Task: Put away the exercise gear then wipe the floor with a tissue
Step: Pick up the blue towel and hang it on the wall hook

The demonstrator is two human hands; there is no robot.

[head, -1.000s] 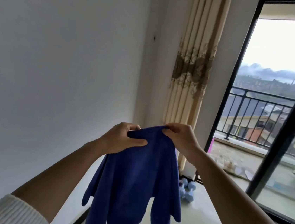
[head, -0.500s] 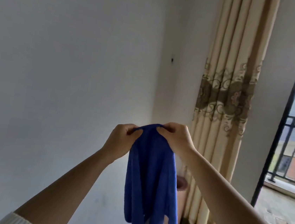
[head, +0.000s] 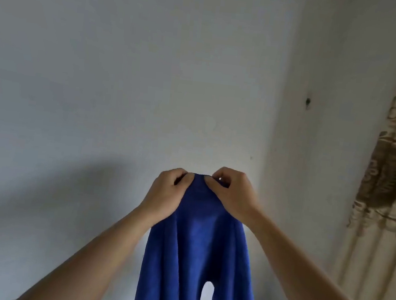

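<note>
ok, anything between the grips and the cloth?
Nothing visible. Left grip and right grip pinch the cloth at its top edge; it hangs free in front of the wall. The floor is out of view, so that path can't be judged.

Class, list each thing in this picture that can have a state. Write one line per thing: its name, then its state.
cloth: held up in the air by its top edge, hanging loose in folds.
left hand: pinches the cloth's top edge.
right hand: pinches the same edge, close beside the left hand.
curtain: hangs gathered in folds at the right.
</note>
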